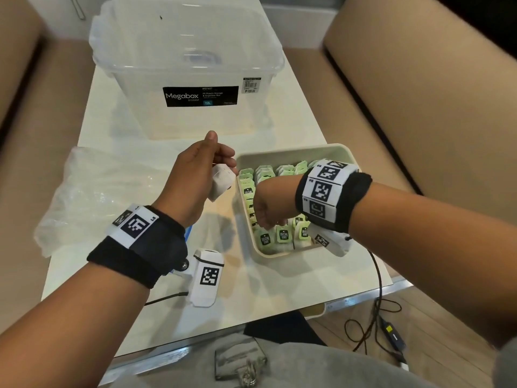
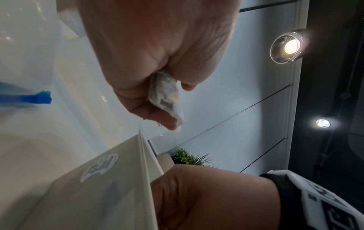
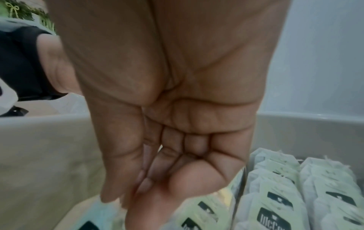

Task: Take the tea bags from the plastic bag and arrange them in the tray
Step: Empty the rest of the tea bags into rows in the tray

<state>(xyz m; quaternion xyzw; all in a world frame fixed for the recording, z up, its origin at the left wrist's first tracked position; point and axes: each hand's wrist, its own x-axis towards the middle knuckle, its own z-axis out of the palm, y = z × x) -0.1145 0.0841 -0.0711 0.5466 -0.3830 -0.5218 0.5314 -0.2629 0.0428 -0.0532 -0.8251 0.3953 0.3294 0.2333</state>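
Note:
A cream tray [image 1: 293,149] sits right of centre on the white table, filled with rows of green-tagged tea bags [image 1: 282,233]. My left hand [image 1: 195,175] hovers just left of the tray's rim and grips a small white bundle of tea bags [image 1: 222,182]; the left wrist view shows that bundle [image 2: 167,96] crumpled between curled fingers above the tray wall [image 2: 98,186]. My right hand [image 1: 265,211] reaches down into the tray's near left part. Its fingers [image 3: 138,194] point straight down and touch the tea bags [image 3: 275,194] there. The clear plastic bag [image 1: 98,191] lies flat at the left.
A clear Megabox storage box [image 1: 190,65] stands at the back of the table. The plastic bag's blue zip strip [image 2: 29,99] lies by my left wrist. A black cable [image 1: 377,289] hangs off the table's right front edge. Tan sofa cushions flank the table.

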